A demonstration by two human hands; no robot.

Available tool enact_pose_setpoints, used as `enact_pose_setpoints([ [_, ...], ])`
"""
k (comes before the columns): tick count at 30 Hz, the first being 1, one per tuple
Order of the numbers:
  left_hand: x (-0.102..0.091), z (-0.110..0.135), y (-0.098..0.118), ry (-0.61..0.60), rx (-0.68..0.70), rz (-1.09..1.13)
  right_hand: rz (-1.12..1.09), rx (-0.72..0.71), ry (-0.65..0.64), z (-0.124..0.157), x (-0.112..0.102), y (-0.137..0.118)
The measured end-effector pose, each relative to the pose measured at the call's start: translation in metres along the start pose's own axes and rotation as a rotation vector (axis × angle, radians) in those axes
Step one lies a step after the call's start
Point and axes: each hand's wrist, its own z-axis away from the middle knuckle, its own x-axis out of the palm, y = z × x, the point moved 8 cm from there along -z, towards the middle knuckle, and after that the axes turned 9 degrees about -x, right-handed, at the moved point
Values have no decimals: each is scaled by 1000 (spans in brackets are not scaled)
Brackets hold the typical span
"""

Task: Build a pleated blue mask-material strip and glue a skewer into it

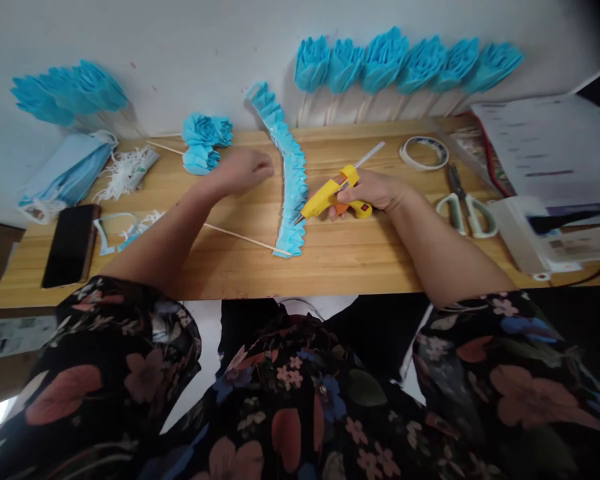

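Note:
A long pleated strip of blue mask material (291,177) lies curved across the wooden table (360,257), with a thin wooden stick (240,237) running to its near end. My right hand (375,192) grips a yellow glue gun (330,193), its nozzle touching the strip's right edge. A clear glue stick pokes out of the gun's back. My left hand (245,170) rests closed on the table just left of the strip, its fingers curled near the pleats. What it holds, if anything, I cannot make out.
Blue paper flowers (405,61) lean on the wall. A finished blue flower (204,141), a stack of face masks (65,175), cut ear loops (127,172) and a black phone (71,243) lie at left. Tape roll (424,152), scissors (464,203) and papers (545,150) sit at right.

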Motion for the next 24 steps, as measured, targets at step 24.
enact_pose_setpoints([
  [24,23,117,15,-278,275,39,111,94,48,14,3,0],
])
